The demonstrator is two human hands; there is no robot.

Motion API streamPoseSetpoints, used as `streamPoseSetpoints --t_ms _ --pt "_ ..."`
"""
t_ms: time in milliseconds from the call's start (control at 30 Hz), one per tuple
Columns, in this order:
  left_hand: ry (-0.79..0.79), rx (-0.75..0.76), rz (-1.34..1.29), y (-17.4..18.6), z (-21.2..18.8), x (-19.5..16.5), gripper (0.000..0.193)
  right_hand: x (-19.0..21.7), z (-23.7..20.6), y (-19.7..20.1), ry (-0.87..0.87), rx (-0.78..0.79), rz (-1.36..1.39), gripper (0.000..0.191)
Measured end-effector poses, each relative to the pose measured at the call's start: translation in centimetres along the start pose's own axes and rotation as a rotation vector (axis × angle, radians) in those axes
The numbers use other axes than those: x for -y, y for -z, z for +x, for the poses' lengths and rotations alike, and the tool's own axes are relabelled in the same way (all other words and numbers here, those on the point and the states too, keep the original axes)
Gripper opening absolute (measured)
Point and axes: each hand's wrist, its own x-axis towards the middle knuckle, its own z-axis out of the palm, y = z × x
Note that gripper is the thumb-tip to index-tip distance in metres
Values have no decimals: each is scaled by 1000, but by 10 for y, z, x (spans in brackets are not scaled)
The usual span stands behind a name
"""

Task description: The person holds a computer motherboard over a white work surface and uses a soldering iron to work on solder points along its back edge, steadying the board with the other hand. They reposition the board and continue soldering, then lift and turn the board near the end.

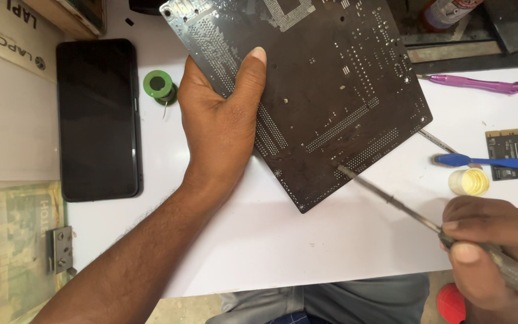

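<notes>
Your left hand grips the dark circuit board, which lies solder-side up mid-table toward the far edge. Your right hand pinches the soldering iron, tip touching the board's near edge; the work looks underway, not finished.

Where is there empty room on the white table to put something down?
Bare table lies below the circuit board, between the left hand and right hand. A narrow strip runs beside the phone. The right side is crowded with tools and a yellow cap.
</notes>
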Motion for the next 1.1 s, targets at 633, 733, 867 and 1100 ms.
streamPoseSetpoints --t_ms 633,733,867,1100 --pt "1 2 21 1 1 0 17 1 16 -4 58 35 8 20" --pt "2 0 23 0 1 0 16 12 11 -4 -34 36 62 18" --pt "-6 2 -10 0 1 0 17 1 8 3 -13 30 47 20" --pt "-9 13 0 0 0 0 17 -18 2 8 45 -6 6 20"
